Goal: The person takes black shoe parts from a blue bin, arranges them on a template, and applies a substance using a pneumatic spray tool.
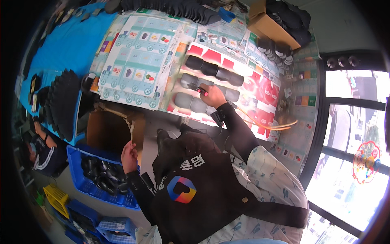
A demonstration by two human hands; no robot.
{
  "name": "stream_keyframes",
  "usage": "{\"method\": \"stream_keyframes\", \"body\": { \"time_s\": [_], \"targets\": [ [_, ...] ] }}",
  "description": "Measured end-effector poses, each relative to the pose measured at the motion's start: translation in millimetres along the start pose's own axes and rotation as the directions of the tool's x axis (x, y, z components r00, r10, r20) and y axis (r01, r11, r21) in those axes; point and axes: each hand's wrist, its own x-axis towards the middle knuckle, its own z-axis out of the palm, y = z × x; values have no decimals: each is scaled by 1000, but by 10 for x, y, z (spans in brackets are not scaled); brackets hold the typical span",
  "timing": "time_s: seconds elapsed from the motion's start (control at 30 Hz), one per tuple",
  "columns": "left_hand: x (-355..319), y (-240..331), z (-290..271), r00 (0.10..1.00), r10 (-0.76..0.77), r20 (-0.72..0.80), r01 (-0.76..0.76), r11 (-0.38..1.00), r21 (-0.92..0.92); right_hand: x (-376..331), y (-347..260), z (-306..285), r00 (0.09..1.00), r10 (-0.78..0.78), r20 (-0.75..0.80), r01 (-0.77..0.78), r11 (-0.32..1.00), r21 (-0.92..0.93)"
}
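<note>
My right hand (214, 96) is closed around a small dark spray gun (197, 88) with pink ends. It hangs over rows of rounded grey and black pads (191, 101) on a red and white printed sheet (205, 53). The upper row holds the darkest pads, while the lower rows look greyer. My hand hides part of the middle row. A yellowish hose (260, 123) curves beside my right wrist. Lower left, my left hand (130, 157) has curled fingers by the torn edge of an open cardboard box (111, 130); whether it grips the edge is unclear.
Printed sheets (134, 61) are piled left of the pads. Dark pads (65, 105) stand stacked on a blue cover (69, 44). A blue crate (87, 183) of black pieces sits below. Another person (44, 150) is at the far left. A window (349, 118) is at right.
</note>
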Motion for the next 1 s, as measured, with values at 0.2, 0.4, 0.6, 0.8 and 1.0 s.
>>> {"method": "stream_keyframes", "body": {
  "time_s": [0.2, 0.4, 0.6, 0.8, 1.0],
  "targets": [
    [-101, -2, 181, 996, -63, -57, 63, 998, 12, 370, 274, -68, 999, -44, -30, 50, 976, 210],
    [-167, 84, 464, 980, -145, -134, 150, 988, 25, 898, 563, -213, 998, 41, -45, -30, 976, 216],
    [-295, 130, 756, 973, -183, -141, 198, 975, 101, 1257, 573, -519, 979, 135, 150, -164, 966, 200],
    [-319, 192, 925, 976, -167, -136, 189, 967, 170, 1321, 573, -743, 870, 245, 428, -374, 893, 251],
    [-289, 213, 899, 980, -181, -80, 194, 959, 205, 1350, 724, -691, 887, 251, 387, -370, 889, 271]
  ]
}}
